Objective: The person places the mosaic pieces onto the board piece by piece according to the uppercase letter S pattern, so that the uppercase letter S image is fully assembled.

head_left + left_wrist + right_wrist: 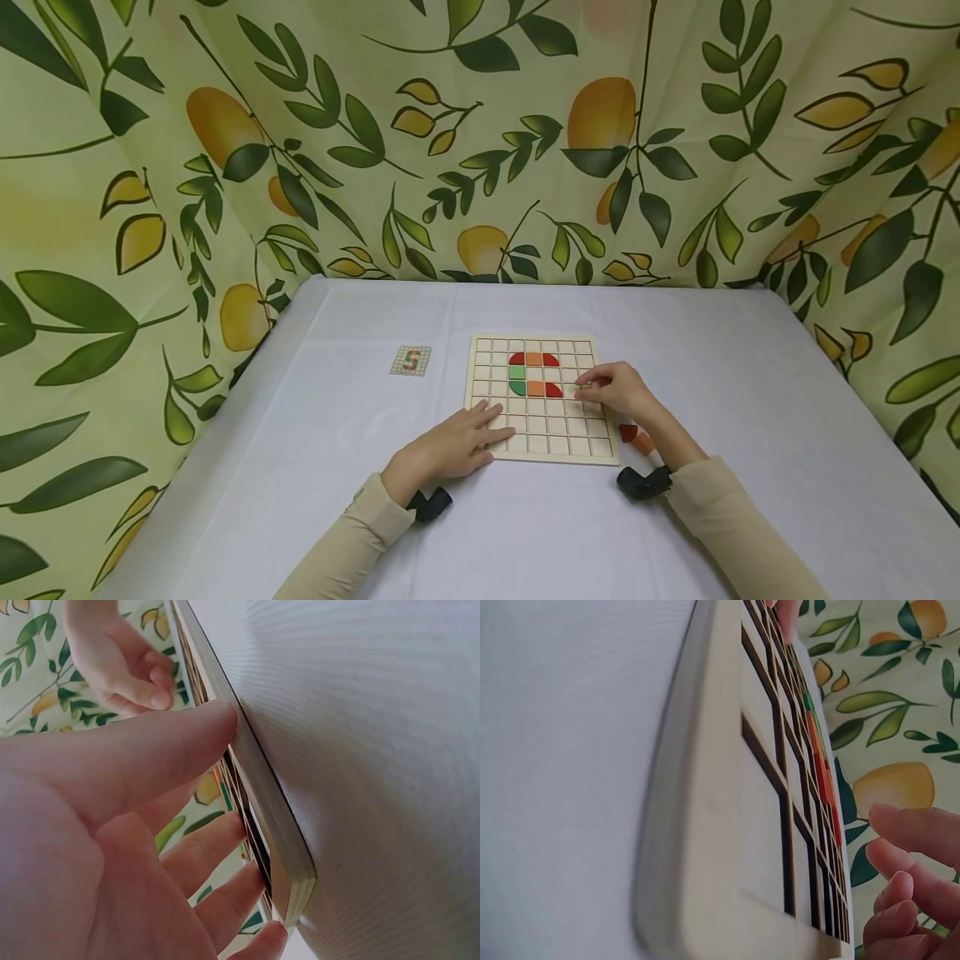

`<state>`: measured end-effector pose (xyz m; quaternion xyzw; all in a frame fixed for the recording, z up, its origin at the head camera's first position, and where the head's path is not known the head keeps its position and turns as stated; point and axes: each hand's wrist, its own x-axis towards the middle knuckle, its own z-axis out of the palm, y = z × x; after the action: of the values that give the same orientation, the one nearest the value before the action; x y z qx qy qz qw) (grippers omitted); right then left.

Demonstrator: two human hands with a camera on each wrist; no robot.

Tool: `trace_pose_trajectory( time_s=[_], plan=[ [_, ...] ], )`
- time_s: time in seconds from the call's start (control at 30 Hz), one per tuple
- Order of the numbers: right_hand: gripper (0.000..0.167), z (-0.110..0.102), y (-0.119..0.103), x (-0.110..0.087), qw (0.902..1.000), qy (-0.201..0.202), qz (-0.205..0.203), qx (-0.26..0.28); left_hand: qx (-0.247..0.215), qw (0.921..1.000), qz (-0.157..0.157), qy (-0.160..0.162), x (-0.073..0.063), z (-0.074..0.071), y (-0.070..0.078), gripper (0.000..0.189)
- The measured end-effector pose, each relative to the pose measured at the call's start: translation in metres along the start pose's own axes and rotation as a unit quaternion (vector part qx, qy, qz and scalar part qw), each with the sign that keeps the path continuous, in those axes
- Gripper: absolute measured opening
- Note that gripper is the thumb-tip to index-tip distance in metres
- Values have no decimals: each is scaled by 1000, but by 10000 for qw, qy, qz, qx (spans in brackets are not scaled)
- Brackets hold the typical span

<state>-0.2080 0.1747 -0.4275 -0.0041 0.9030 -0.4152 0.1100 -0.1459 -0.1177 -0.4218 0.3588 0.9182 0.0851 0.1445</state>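
Note:
A pale wooden grid board (555, 429) lies on the table. Red, orange and green tiles fill some of its upper cells; among them are a green square (517, 372) and a red rounded tile (553, 390). My left hand (457, 442) rests at the board's near left corner, fingers spread over the cells, thumb along the edge. My right hand (618, 390) hovers over the board's right side, thumb and forefinger close together (911, 892). I cannot tell whether a small tile is between those fingertips.
A small card (410, 361) with an S-shaped pattern on a grid lies left of the board. By the right forearm are loose pieces, one red (628, 432) and one orange (643, 443). A leaf-and-fruit patterned curtain (480, 167) hangs behind the white table (360, 333).

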Motion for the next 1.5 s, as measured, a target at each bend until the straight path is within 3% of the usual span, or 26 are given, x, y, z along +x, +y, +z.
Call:
trace_pose_trajectory(
  time_s=[0.63, 1.5],
  plan=[
    [30, -23, 17, -26, 10000, -14, 1, 80, 29, 10000, 14, 16, 1, 0, 0, 46],
    [39, -50, 49, -49, 9991, 42, 217, -352, -85, 9999, 49, 45, 1, -1, -1, 46]
  ],
)
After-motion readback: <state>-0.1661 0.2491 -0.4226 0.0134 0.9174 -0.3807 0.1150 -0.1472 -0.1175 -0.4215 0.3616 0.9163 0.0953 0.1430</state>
